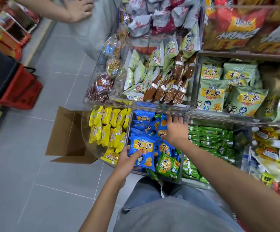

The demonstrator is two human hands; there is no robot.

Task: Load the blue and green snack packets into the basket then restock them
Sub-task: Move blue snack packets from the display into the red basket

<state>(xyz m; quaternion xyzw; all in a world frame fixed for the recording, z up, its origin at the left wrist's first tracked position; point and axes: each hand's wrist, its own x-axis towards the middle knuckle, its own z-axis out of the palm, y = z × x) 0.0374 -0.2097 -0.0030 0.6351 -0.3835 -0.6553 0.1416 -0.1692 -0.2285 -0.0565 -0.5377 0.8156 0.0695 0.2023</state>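
**Left hand grips a blue packet; right hand lies flat in the bin**

Head view. The left hand point(125, 160) grasps a blue packet point(141, 148) by its lower left corner, with the thumb across the printed front and the fingers round its left edge. The packet stands tilted at the front of a clear bin point(128, 128). The right hand point(176, 129), up and to the right of that grip, reaches deeper into the same bin. Its palm is down and its fingers point(170, 118) are straight and a little spread. They rest on the heap of blue packets point(144, 126) and clasp nothing that can be seen. Just right of the held packet, below the right wrist, a green packet point(168, 165) lies against the bin's front right corner.

Left of the left hand, past the bin wall, yellow packets point(109, 131) fill the next compartment. Right of the right forearm lie stacked green bars point(207, 139). An open cardboard box point(68, 136) stands on the floor point(35, 181) left of the yellow packets. The red basket point(23, 91) sits on the floor well apart, far left of both hands, partly covered by something dark. Another person's hand point(80, 9) shows at the top edge.
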